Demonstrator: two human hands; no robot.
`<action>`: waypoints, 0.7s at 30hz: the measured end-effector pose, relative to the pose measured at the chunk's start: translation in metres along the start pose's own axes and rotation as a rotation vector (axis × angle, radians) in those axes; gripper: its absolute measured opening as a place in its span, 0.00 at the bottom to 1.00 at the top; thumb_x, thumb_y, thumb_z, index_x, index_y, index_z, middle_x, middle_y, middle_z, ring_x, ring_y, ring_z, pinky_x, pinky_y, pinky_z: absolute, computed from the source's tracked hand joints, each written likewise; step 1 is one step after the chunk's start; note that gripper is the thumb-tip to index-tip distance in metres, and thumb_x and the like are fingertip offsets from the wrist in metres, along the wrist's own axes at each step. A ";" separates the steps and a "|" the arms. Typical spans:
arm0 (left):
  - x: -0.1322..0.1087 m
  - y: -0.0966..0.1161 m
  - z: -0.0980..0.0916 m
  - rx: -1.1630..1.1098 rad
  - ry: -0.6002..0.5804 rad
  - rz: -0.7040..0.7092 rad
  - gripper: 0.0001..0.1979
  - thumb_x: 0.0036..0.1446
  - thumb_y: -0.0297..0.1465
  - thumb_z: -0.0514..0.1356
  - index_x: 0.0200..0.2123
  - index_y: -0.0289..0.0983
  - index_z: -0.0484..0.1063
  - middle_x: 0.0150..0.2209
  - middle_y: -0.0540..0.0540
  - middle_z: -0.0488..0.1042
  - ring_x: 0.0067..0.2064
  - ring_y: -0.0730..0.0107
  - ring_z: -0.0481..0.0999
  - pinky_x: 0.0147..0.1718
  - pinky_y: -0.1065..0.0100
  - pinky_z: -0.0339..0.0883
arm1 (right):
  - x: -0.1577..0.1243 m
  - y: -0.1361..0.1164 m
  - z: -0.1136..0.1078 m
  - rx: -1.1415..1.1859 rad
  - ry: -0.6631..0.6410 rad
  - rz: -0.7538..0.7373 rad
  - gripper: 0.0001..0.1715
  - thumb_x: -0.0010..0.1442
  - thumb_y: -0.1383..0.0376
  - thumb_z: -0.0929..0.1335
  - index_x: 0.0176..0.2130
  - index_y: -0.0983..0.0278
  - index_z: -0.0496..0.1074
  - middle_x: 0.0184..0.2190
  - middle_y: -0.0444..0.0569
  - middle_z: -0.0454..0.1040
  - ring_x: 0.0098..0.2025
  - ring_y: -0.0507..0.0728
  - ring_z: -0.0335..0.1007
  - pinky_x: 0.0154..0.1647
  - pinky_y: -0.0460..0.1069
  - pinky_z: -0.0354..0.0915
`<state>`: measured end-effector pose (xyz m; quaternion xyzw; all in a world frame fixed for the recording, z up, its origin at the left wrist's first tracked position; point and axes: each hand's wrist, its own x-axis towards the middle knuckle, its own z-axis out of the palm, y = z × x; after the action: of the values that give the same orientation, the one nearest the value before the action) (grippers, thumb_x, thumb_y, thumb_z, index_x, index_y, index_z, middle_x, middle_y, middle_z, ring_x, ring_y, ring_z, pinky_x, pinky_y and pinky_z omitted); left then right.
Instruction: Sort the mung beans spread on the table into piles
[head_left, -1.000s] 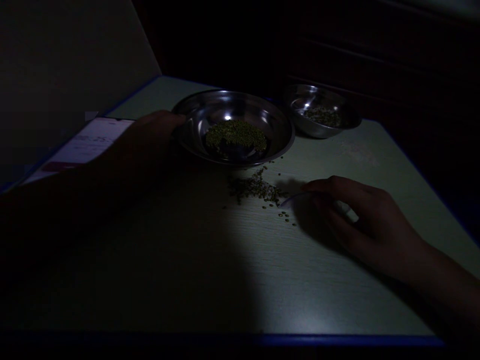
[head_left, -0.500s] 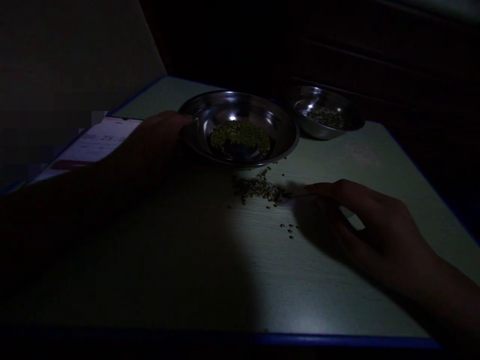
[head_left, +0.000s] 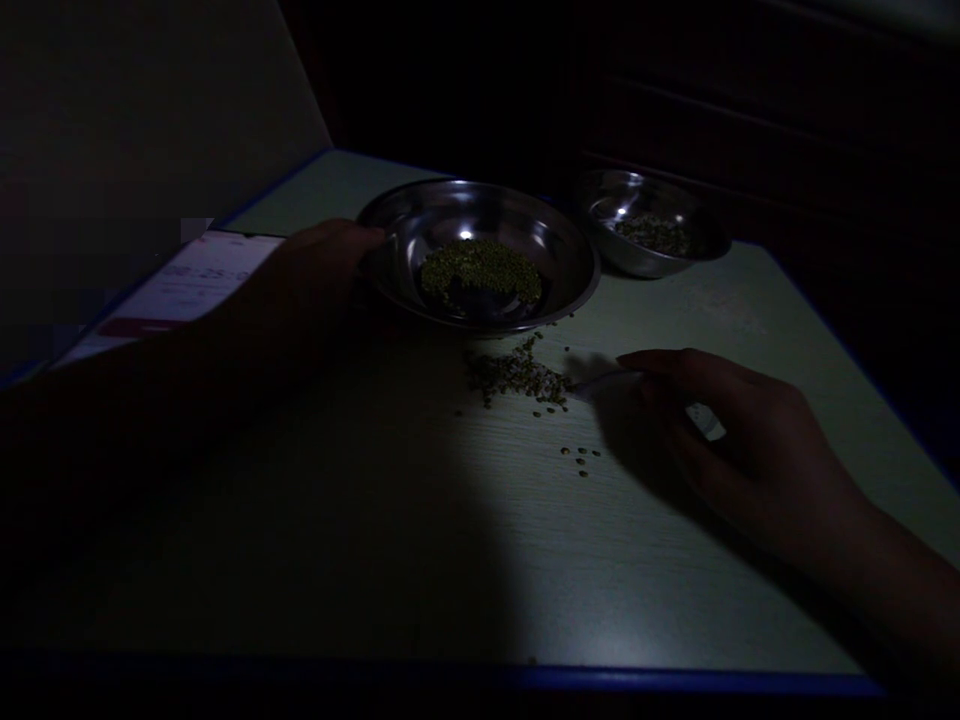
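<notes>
Two hands in view, light very dim. Our right hand (head_left: 742, 440) lay on the table (head_left: 675, 600), fingers curled shut around a pale thin tool (head_left: 604, 384), spoon or scraper, too blurred to tell. Tool's long axis ran roughly right to left, tip just beside the right edge of the loose pile of mung beans (head_left: 517, 377). So the pile lay directly left of the right hand, near, in line with the tool. Right hand was clearly the nearer one. A few stray beans (head_left: 581, 458) sat apart, on our side of the tip. The large steel bowl (head_left: 570, 258) stood just behind the pile. Our left hand (head_left: 307, 275) rested against its left rim; we couldn't tell whether it gripped. A smaller steel bowl (head_left: 637, 262) stood back right, a pale card or screen (head_left: 187, 285) far left.
</notes>
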<state>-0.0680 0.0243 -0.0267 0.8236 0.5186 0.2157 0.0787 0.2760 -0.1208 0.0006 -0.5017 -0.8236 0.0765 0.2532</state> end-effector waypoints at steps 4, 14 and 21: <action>-0.001 -0.002 0.001 0.000 0.001 0.024 0.37 0.53 0.62 0.54 0.52 0.39 0.76 0.49 0.43 0.76 0.58 0.39 0.77 0.61 0.36 0.71 | -0.001 -0.001 -0.001 -0.006 0.010 0.005 0.21 0.64 0.76 0.67 0.53 0.63 0.79 0.43 0.53 0.86 0.39 0.59 0.85 0.39 0.51 0.79; 0.001 -0.001 0.001 0.006 0.011 0.062 0.33 0.54 0.61 0.55 0.47 0.39 0.76 0.46 0.43 0.77 0.56 0.40 0.78 0.61 0.37 0.72 | 0.001 -0.002 0.004 -0.008 0.005 -0.013 0.21 0.64 0.76 0.67 0.54 0.64 0.78 0.43 0.54 0.86 0.38 0.58 0.84 0.35 0.49 0.78; -0.001 0.004 -0.001 0.031 0.000 -0.009 0.35 0.52 0.62 0.54 0.47 0.39 0.75 0.47 0.43 0.75 0.57 0.40 0.78 0.60 0.37 0.73 | 0.000 0.000 0.002 -0.019 0.028 -0.002 0.22 0.64 0.76 0.67 0.53 0.60 0.78 0.43 0.51 0.86 0.37 0.58 0.83 0.34 0.50 0.77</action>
<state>-0.0657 0.0215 -0.0252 0.8224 0.5255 0.2075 0.0667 0.2751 -0.1205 -0.0014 -0.5042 -0.8212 0.0613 0.2601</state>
